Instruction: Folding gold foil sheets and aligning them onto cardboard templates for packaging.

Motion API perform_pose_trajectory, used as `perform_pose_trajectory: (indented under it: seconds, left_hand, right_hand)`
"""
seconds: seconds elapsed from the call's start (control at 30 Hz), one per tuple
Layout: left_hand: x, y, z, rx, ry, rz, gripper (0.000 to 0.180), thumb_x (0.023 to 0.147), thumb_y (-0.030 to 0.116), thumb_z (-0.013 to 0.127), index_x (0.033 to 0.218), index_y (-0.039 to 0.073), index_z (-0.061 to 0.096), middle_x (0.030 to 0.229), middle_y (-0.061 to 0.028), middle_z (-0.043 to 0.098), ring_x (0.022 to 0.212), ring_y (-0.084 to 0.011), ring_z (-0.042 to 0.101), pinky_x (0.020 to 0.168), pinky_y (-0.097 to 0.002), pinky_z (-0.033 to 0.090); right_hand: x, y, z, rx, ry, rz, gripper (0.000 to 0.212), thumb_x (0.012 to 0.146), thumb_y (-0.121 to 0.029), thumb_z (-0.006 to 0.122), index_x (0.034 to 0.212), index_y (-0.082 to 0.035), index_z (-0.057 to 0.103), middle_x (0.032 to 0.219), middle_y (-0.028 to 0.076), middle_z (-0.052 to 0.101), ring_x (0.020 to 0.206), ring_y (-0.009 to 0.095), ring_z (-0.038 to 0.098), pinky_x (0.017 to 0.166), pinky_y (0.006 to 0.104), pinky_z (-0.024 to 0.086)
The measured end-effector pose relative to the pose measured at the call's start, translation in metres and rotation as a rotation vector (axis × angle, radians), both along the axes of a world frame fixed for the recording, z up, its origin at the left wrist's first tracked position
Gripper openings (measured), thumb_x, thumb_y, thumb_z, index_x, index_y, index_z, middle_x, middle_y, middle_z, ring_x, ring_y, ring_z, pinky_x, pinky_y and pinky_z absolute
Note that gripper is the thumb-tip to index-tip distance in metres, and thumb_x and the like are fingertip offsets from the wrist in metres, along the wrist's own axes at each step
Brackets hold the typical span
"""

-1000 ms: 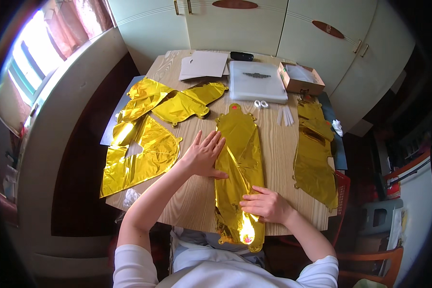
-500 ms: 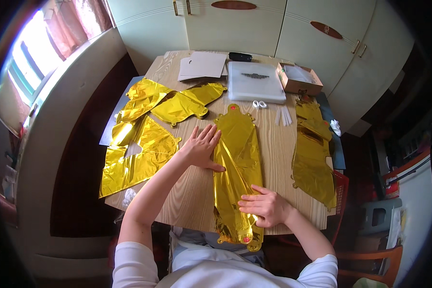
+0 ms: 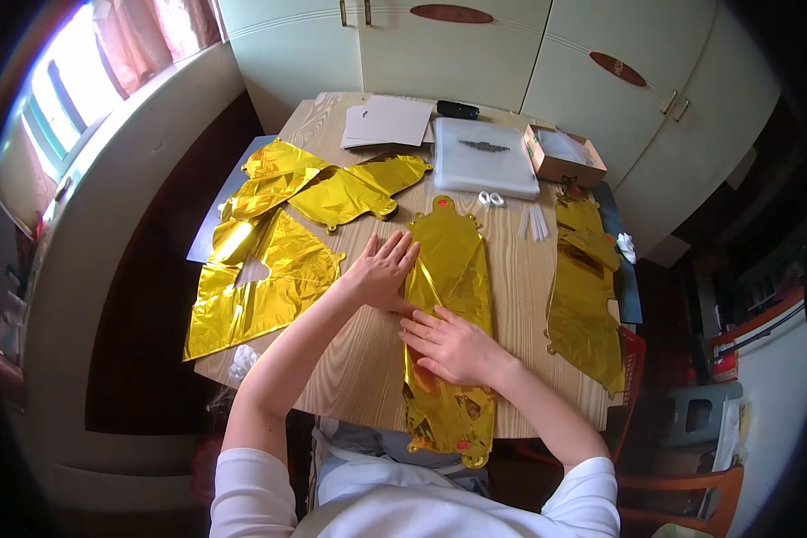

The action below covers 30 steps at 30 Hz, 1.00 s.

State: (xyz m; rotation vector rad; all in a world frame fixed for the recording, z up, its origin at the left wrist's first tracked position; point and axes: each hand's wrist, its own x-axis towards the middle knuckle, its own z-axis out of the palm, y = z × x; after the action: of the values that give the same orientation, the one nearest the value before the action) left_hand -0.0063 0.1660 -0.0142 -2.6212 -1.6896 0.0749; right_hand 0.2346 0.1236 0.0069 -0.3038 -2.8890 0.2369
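Room: pale cream cabinets [image 3: 475, 45] w/ oval handles behind the tabletop, bright window [image 3: 81, 99] w/ pinkish curtain to its left, dark floor, red/orange chair [image 3: 681, 489] at the tabletop's near right corner.

Surface: light wood tabletop [image 3: 359, 359], grain visible. All places rel. to the long gold foil balloon [image 3: 448, 296], which lies flat at tabletop centre, its near end hanging over the edge toward the person.

Left of it: flattened gold foil balloons [image 3: 269, 260] in an overlapping pile, partly on a blue-grey sheet. Right of it: another gold foil piece [image 3: 587, 287] along the tabletop's right side. Behind it: white flat plastic packet [image 3: 489, 157], white paper sheets [image 3: 386, 121], small dark object, too small to ID.

Containers: open cardboard box [image 3: 563, 154] behind-right of the balloon, something pale inside, can't tell what. White straws [image 3: 533, 224] and small white rings lie just behind-right of the balloon.

Hands: left hand [image 3: 384, 269] flat, fingers spread, pressing on the balloon's left edge and the wood. Right hand [image 3: 453, 345] flat, palm down, fingers extended, pressing on the balloon's middle.

Vs earlier frames: right hand moved up the balloon from near the tabletop edge to mid-length; left hand about the same spot. Balloon now narrower, left side folded over.
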Motion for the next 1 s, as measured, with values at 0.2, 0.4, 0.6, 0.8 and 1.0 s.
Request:
perform_pose_trajectory:
  seconds: [0.2, 0.4, 0.6, 0.8, 1.0]
  left_hand:
    - [0.001, -0.001, 0.0, -0.016, -0.025, 0.017, 0.127, 0.065, 0.087, 0.052, 0.15, -0.003, 0.021, 0.157, -0.0228, 0.019, 0.147, -0.0351, 0.014, 0.116, -0.0566, 0.014]
    - [0.0, -0.003, 0.001, -0.013, -0.04, 0.019, 0.13, 0.063, 0.09, 0.051, 0.15, -0.003, 0.021, 0.156, -0.0229, 0.019, 0.147, -0.0352, 0.015, 0.116, -0.0564, 0.014]
    - [0.001, -0.003, 0.001, -0.005, -0.049, 0.021, 0.13, 0.063, 0.089, 0.053, 0.149, -0.003, 0.021, 0.156, -0.0233, 0.02, 0.146, -0.0351, 0.016, 0.116, -0.0559, 0.015]
    - [-0.001, 0.002, 0.003, -0.015, -0.042, 0.039, 0.129, 0.064, 0.087, 0.054, 0.149, -0.005, 0.021, 0.156, -0.0226, 0.021, 0.147, -0.0342, 0.016, 0.116, -0.0559, 0.016]
    - [-0.001, 0.008, 0.005, -0.041, -0.023, 0.098, 0.126, 0.068, 0.088, 0.048, 0.149, -0.004, 0.02, 0.157, -0.0196, 0.019, 0.147, -0.0324, 0.014, 0.117, -0.056, 0.013]
  right_hand:
    - [-0.002, -0.001, -0.009, 0.002, -0.057, 0.078, 0.04, 0.092, -0.033, 0.057, 0.129, -0.018, 0.059, 0.138, 0.003, 0.054, 0.133, 0.027, 0.044, 0.113, 0.0482, 0.032]
    - [0.006, -0.013, -0.006, -0.032, -0.05, 0.148, 0.039, 0.091, -0.035, 0.058, 0.129, -0.028, 0.059, 0.14, -0.001, 0.052, 0.132, 0.03, 0.045, 0.11, 0.0535, 0.034]
    - [0.012, -0.026, -0.009, -0.036, -0.069, 0.152, 0.042, 0.091, -0.038, 0.058, 0.132, -0.032, 0.056, 0.142, -0.002, 0.05, 0.133, 0.031, 0.043, 0.11, 0.0554, 0.034]
    - [0.017, -0.046, -0.009, -0.09, -0.14, 0.142, 0.044, 0.096, -0.041, 0.048, 0.138, -0.031, 0.05, 0.148, -0.004, 0.044, 0.14, 0.027, 0.035, 0.114, 0.0533, 0.028]
    - [0.021, -0.055, -0.017, -0.055, -0.143, 0.172, 0.047, 0.098, -0.045, 0.042, 0.143, -0.029, 0.044, 0.15, -0.004, 0.039, 0.141, 0.026, 0.032, 0.116, 0.051, 0.024]
